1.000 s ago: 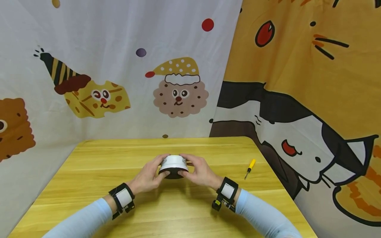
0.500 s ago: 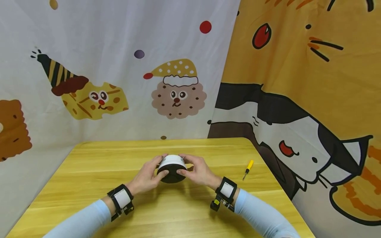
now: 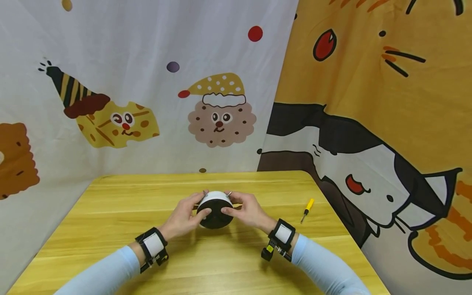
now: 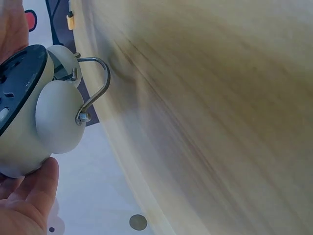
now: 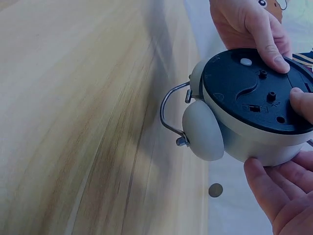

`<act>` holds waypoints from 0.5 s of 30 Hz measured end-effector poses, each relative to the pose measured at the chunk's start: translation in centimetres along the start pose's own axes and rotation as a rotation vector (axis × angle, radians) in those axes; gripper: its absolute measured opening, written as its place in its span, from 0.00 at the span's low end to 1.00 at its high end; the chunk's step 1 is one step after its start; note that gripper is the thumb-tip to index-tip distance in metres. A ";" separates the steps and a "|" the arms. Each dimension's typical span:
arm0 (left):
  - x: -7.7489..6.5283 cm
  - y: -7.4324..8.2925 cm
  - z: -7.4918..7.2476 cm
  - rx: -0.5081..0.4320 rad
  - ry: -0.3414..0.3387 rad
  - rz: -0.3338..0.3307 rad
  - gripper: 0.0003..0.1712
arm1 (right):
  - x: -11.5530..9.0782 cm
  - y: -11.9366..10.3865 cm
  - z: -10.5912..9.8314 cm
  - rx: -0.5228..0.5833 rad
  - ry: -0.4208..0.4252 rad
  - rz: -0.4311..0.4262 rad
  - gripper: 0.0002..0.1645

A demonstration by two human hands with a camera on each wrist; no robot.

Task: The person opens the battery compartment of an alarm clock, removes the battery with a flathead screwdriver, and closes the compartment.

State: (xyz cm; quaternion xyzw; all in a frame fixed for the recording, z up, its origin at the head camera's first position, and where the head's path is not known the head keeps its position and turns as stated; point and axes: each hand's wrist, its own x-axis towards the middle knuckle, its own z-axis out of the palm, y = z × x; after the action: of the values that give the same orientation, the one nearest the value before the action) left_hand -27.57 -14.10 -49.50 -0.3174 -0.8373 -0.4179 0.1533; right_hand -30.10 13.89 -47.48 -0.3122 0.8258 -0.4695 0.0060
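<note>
A white twin-bell alarm clock (image 3: pixel 215 217) is held up over the table, its black back (image 5: pixel 249 95) facing the person. Two short metal legs point up in the head view. Its rounded white bells (image 4: pixel 61 117) and curved metal handle (image 5: pixel 167 111) are on the table side in the wrist views. The left hand (image 3: pixel 184 216) grips one side, thumb on the black back. Gripping the opposite side is the right hand (image 3: pixel 251 211), its thumb also on the back and its fingers round the white body. Knobs and a small switch show on the back; the dial is hidden.
A small yellow-handled screwdriver (image 3: pixel 307 209) lies at the right of the wooden table (image 3: pixel 147 188). Behind the table hangs a white cloth (image 3: pixel 132 49) with cartoon figures, and an orange one (image 3: pixel 354 82) with cats stands at the right.
The clock has been tilted so that more of its black back and its legs show to the head camera. Both hands have kept their grip, and the screwdriver has not moved.
</note>
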 end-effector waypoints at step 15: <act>0.0 0.5 0.3 -0.037 0.016 -0.133 0.30 | 0.5 0.3 0.3 -0.015 0.005 0.102 0.23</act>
State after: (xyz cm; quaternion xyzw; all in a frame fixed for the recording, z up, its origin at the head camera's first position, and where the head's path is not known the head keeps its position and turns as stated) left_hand -27.25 -13.63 -49.35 -0.2605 -0.8475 -0.4451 0.1259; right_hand -30.62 13.55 -47.75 -0.2685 0.8442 -0.4632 0.0257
